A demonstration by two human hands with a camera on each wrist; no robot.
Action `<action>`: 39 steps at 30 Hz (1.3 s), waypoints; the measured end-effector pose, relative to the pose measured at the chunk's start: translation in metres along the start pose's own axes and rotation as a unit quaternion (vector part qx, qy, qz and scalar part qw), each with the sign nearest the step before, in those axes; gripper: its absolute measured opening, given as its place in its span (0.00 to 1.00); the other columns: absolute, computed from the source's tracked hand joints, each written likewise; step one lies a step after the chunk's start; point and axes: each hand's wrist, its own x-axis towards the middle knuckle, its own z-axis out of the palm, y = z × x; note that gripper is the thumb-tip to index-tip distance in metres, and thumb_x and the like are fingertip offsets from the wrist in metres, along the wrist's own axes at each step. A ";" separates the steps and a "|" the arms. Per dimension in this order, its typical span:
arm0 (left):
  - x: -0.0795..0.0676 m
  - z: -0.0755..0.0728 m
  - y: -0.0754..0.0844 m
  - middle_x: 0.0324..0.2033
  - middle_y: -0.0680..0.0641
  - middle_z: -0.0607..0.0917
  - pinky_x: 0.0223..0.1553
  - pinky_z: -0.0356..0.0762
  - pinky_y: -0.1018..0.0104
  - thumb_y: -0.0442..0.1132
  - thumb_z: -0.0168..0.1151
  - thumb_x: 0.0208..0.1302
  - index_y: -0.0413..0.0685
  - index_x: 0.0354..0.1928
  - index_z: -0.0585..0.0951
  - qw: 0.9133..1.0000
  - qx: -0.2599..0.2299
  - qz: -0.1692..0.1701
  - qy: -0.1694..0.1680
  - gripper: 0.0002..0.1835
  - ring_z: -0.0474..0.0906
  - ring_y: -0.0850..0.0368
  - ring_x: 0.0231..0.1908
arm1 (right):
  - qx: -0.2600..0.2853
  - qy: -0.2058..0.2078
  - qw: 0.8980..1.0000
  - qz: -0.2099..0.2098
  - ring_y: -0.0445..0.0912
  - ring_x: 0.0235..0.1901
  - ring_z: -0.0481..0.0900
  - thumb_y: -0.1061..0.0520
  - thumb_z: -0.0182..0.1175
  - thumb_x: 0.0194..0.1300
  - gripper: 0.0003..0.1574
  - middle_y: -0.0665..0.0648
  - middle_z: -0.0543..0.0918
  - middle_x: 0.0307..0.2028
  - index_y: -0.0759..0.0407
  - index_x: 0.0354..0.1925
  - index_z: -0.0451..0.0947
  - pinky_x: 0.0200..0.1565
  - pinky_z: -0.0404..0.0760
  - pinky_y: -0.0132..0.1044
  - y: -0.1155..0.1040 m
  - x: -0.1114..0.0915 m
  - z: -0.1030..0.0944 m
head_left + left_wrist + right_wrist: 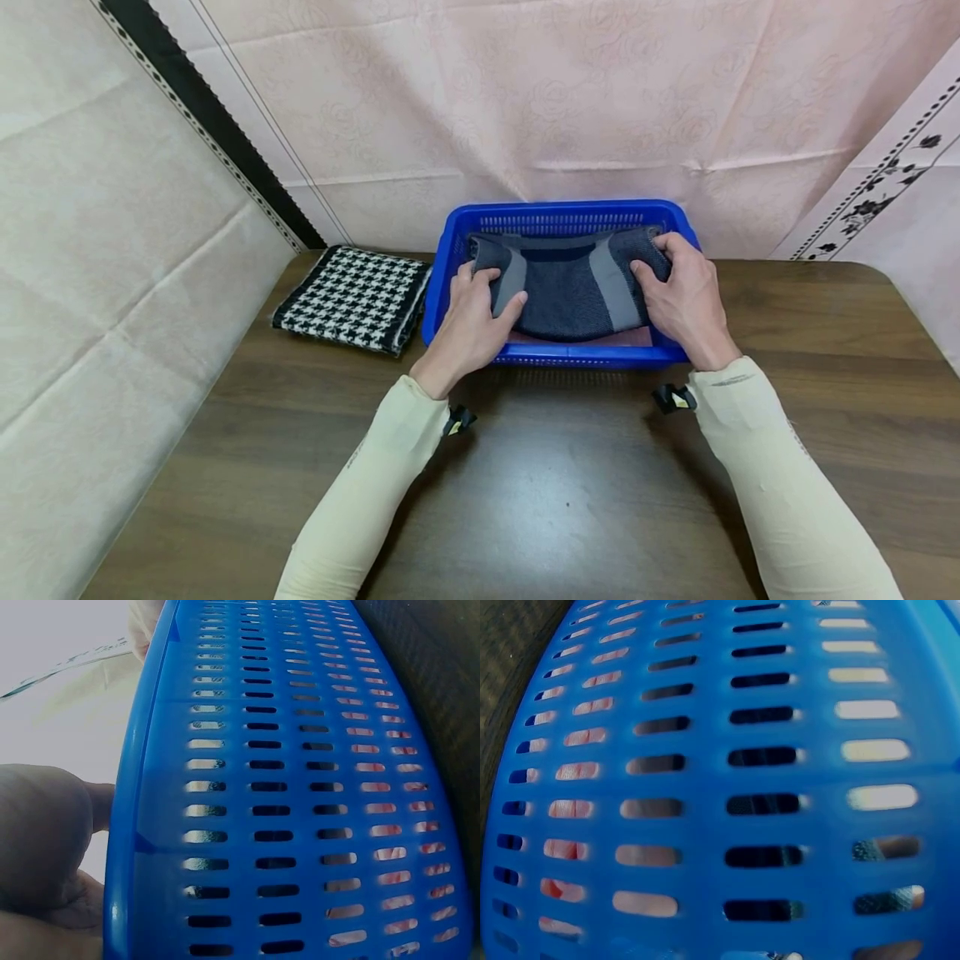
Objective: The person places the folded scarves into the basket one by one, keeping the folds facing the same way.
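Note:
A folded dark blue-grey towel (566,292) with lighter grey bands lies within the blue plastic basket (592,357). My left hand (474,317) holds its left end, thumb on the near side and fingers over the far part. At the right end, my right hand (686,300) pinches the towel between thumb and fingers. Beneath the towel, a pink cloth (637,337) shows along the basket's near side. Both wrist views are mostly filled by the slotted basket wall (232,750), with part of my left hand (45,840) beyond the rim in the left one.
A folded black-and-white houndstooth cloth (356,296) lies on the wooden table (525,483), close to the basket's left side. Behind the table hangs a pale pink patterned sheet (525,100), and a whitish sheet (112,250) borders the left.

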 end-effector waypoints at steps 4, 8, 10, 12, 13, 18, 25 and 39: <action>0.000 0.000 -0.001 0.79 0.41 0.51 0.74 0.63 0.47 0.58 0.51 0.77 0.42 0.75 0.63 1.000 0.003 -0.003 -0.001 0.35 0.47 0.49 0.79 | -0.002 -0.010 1.000 0.005 0.62 0.50 0.79 0.52 0.57 0.75 0.23 0.71 0.81 0.54 0.67 0.58 0.73 0.51 0.79 0.59 0.000 0.001 0.000; 0.000 -0.001 -0.001 0.79 0.40 0.51 0.75 0.61 0.46 0.59 0.50 0.77 0.41 0.75 0.64 1.000 0.008 -0.018 -0.007 0.36 0.47 0.48 0.79 | -0.008 -0.033 0.999 0.024 0.63 0.51 0.79 0.52 0.57 0.75 0.25 0.72 0.80 0.56 0.68 0.61 0.72 0.53 0.79 0.62 0.000 0.000 -0.002; 0.001 -0.001 -0.001 0.79 0.39 0.50 0.76 0.60 0.46 0.60 0.49 0.77 0.41 0.75 0.65 1.000 0.010 -0.027 -0.011 0.36 0.46 0.48 0.80 | -0.014 -0.041 0.999 0.033 0.63 0.51 0.79 0.52 0.57 0.75 0.26 0.72 0.80 0.57 0.68 0.62 0.72 0.54 0.79 0.63 0.000 0.000 -0.002; 0.001 -0.002 -0.001 0.80 0.39 0.49 0.76 0.58 0.46 0.60 0.49 0.77 0.41 0.74 0.66 0.999 0.011 -0.037 -0.015 0.36 0.43 0.47 0.81 | -0.023 -0.044 0.998 0.036 0.63 0.51 0.79 0.52 0.57 0.75 0.26 0.72 0.80 0.57 0.69 0.62 0.72 0.53 0.79 0.62 0.001 0.000 -0.003; 0.001 -0.002 -0.001 0.80 0.39 0.50 0.76 0.58 0.45 0.60 0.49 0.77 0.41 0.74 0.66 0.999 0.010 -0.039 -0.016 0.36 0.43 0.47 0.81 | -0.027 -0.043 0.998 0.035 0.63 0.52 0.79 0.52 0.57 0.75 0.27 0.73 0.80 0.57 0.69 0.62 0.72 0.54 0.79 0.62 0.001 0.000 -0.003; 0.000 -0.003 -0.001 0.79 0.38 0.53 0.75 0.61 0.46 0.60 0.48 0.78 0.40 0.71 0.69 0.999 0.009 -0.046 -0.016 0.34 0.49 0.46 0.79 | -0.042 -0.048 0.997 0.040 0.63 0.53 0.78 0.52 0.57 0.74 0.27 0.73 0.79 0.58 0.70 0.61 0.73 0.53 0.78 0.61 0.003 0.001 -0.006; -0.001 -0.003 0.001 0.73 0.37 0.62 0.71 0.67 0.49 0.60 0.47 0.78 0.39 0.69 0.73 0.997 0.038 -0.062 -0.008 0.33 0.62 0.47 0.72 | -0.063 -0.081 0.993 0.052 0.63 0.51 0.77 0.50 0.57 0.74 0.29 0.73 0.79 0.58 0.71 0.62 0.72 0.50 0.79 0.60 0.003 0.003 -0.009; -0.004 -0.001 0.002 0.56 0.37 0.76 0.53 0.79 0.52 0.58 0.47 0.79 0.38 0.62 0.77 0.993 0.096 -0.067 0.000 0.30 0.76 0.47 0.49 | -0.118 -0.154 0.977 0.086 0.61 0.37 0.82 0.51 0.55 0.77 0.25 0.74 0.79 0.46 0.73 0.56 0.73 0.38 0.87 0.56 0.000 0.002 -0.014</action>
